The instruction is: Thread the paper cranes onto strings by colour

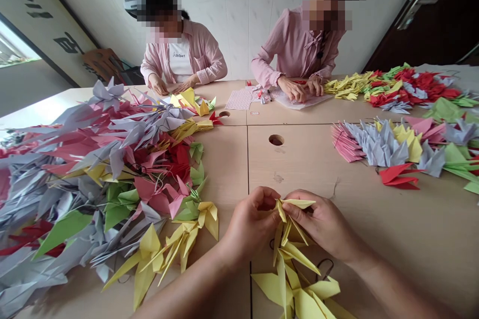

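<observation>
The left forearm (187, 281) and right forearm (385, 274) slant in from the bottom edge, converging over the worktop (222, 169) at lower centre. The left hand (249, 224) curls its fingers inward, its grip pinching a yellow origami crane (299, 204) between thumb and forefinger; the right hand (324, 224) pinches it too, thumb laid across the paper. The crane sits between the 2 hands, just above a cluster of yellow folded cranes (307, 304) at bottom centre. A multicoloured crane heap (123, 169) fills the left side.
</observation>
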`<state>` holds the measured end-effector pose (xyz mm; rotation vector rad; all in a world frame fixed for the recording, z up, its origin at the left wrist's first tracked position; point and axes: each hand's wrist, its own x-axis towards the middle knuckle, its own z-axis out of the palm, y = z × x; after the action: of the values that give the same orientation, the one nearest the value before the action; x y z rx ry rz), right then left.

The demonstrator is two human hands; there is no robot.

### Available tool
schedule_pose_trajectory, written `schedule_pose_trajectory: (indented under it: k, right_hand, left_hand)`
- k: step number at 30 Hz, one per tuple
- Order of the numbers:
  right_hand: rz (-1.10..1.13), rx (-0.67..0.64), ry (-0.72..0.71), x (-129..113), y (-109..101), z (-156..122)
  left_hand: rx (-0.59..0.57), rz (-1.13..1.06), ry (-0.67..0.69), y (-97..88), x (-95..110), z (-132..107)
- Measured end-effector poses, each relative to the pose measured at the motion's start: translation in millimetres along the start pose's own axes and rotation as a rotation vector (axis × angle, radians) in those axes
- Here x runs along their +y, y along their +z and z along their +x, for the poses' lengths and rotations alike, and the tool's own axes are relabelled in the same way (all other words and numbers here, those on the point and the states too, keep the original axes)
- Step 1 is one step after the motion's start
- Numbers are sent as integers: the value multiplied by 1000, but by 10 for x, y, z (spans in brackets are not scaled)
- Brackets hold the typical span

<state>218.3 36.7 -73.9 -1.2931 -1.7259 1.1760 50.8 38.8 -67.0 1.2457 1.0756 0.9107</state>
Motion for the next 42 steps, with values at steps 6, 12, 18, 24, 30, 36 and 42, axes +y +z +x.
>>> schedule_pose_trajectory:
  k: [6,12,18,24,30,36,42]
  right_hand:
    - [109,-25,60,-2,-5,18]
    - [292,-41,188,35,18,30]
    - [438,-9,216,98,17,15]
    - [304,-2,139,70,2,31]
    - [112,35,35,4,20,23]
    - [105,12,2,18,20,21]
    - [34,234,5,115,36,24]
  left_hand:
    - [-72,-174,-88,2,34,-17]
    - [-116,-335,-121,-29,11,12]
    - [-100,-351,-117,-45,-31,27]
    - [75,196,16,-75,-9,22]
    - [219,638,197,-71,16,-59]
    - [67,295,73,-15,9,-57]
    - [-49,21,47,-35,14,9]
